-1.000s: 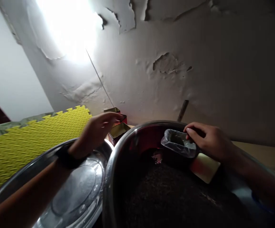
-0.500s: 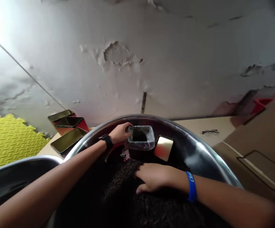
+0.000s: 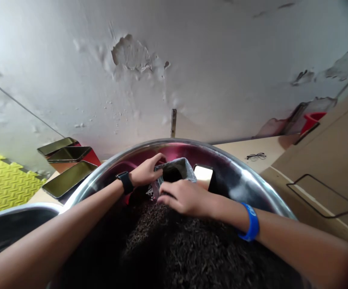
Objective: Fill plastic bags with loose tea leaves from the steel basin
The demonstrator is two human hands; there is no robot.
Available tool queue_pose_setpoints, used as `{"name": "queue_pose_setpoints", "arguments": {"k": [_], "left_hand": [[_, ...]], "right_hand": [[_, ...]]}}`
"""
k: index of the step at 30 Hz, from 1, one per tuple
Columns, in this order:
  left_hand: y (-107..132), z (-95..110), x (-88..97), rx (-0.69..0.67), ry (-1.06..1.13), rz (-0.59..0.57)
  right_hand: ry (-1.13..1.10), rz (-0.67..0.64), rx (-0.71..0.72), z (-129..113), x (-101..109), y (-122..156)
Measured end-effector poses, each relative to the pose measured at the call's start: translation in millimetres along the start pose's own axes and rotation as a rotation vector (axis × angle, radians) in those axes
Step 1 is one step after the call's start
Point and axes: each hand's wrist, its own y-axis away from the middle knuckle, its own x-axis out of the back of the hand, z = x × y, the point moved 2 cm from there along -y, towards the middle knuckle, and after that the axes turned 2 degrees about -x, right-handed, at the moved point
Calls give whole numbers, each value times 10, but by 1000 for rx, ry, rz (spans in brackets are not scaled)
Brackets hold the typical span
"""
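A large metal basin (image 3: 270,192) holds a heap of dark dried leaves (image 3: 210,253) that look like loose tea. A small box-shaped container lined with clear plastic (image 3: 188,170) stands tilted at the basin's far side. My left hand (image 3: 147,170), with a dark watch at the wrist, grips the container's left rim between thumb and fingers. My right hand (image 3: 186,196), with a blue wristband, is curled at the container's near edge, above the leaves. What its fingers hold is hidden. A shiny gold tin piece (image 3: 203,175) lies just right of the container.
Several open rectangular tins (image 3: 68,178) stand left of the basin. A second metal basin (image 3: 20,218) is at lower left, near yellow foam matting (image 3: 5,184). Eyeglasses (image 3: 256,156) lie on the table at right, beside a cardboard box (image 3: 321,160). A peeling wall rises behind.
My right hand has risen from the leaves to the container's near edge, its fingers curled. The container has tilted in my left hand's grip. The whole view has shifted slightly.
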Motion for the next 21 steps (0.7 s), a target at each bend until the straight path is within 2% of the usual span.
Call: {"name": "queue_pose_setpoints", "arguments": {"k": [3, 6, 8, 11, 12, 15, 18, 21], "left_hand": [[5, 76, -47, -53, 8, -38], [8, 143, -73, -101, -31, -48], [12, 163, -73, -113, -50, -46], [18, 153, -54, -108, -64, -37], [20, 144, -45, -103, -66, -33], [24, 126, -15, -85, -68, -41], [31, 142, 8, -64, -59, -85], [40, 183, 18, -84, -45, -130]], "right_hand": [[148, 133, -154, 243, 34, -58], [276, 93, -205, 334, -10, -70], [257, 119, -157, 234, -10, -47], [83, 170, 16, -77, 14, 29], [3, 124, 89, -179, -2, 62], [-91, -157, 282, -347, -167, 165], [48, -340, 287, -283, -411, 214], [104, -390, 238, -203, -583, 197]]}}
